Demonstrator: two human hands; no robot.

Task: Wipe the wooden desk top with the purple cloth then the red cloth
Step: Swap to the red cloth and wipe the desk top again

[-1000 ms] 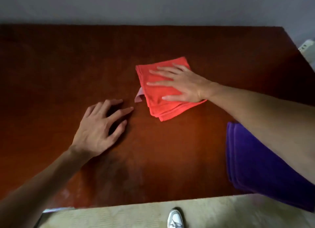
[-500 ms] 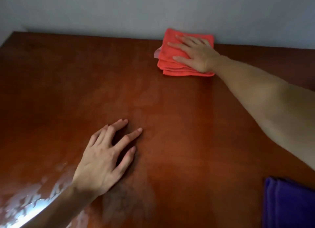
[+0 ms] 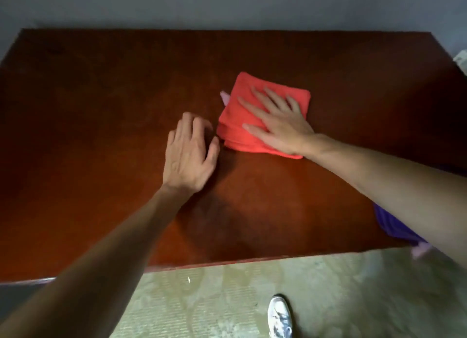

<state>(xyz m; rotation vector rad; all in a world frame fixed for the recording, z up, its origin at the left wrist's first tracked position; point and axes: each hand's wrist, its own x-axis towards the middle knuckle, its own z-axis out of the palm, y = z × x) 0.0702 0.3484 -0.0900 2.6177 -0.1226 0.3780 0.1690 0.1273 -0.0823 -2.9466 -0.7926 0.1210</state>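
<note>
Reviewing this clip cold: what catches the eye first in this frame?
The folded red cloth at mid-desk stands out against the dark wooden desk top, with the right hand spread flat on it. The left hand rests on bare wood just beside it. The purple cloth peeks out under the right forearm at the near right edge.

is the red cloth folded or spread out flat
Folded. The red cloth is a compact square pad with several stacked layers showing along its near edge, and the right hand lies flat on top of it.

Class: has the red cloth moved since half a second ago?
Yes. The red cloth has come back from the desk's far edge toward its middle, under the right hand.
</note>
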